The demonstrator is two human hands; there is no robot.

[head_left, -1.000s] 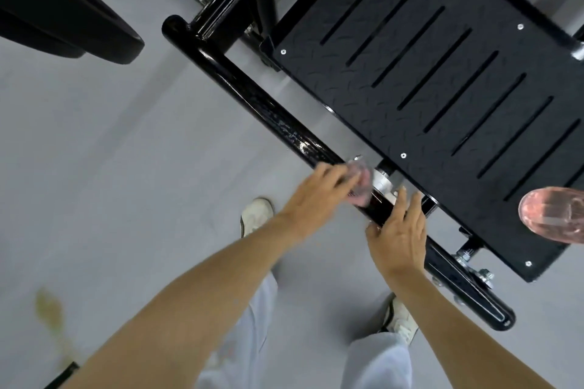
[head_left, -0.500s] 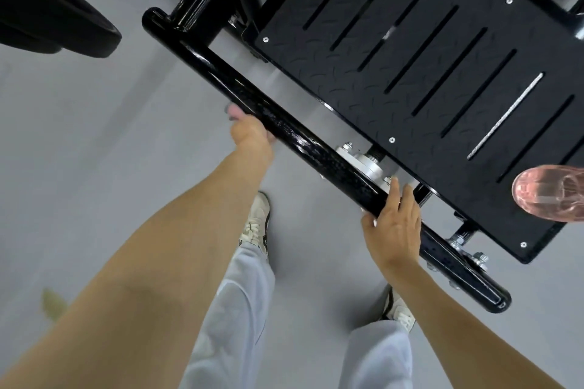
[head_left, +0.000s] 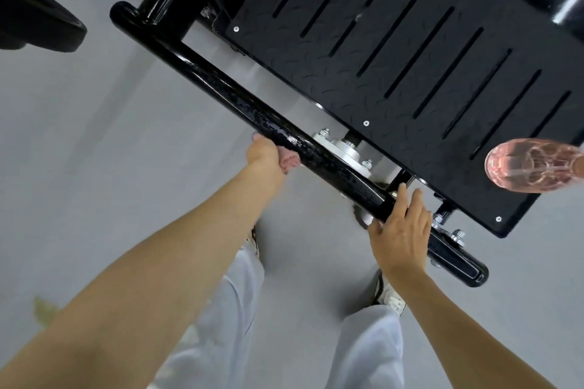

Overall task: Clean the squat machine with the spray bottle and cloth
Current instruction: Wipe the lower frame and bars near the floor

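Left hand (head_left: 264,155), cloth (head_left: 290,162) nearer flange (head_left: 346,148)

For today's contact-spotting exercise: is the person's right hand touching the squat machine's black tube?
Touching. The head view shows the right hand laid on the black tube, fingers stretched across its top with no gap.

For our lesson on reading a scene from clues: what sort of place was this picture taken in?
Most likely a gym. A slotted black tread-plate footplate is fixed to a thick, glossy black steel tube frame, as on a squat machine, and both stand over a smooth grey floor.
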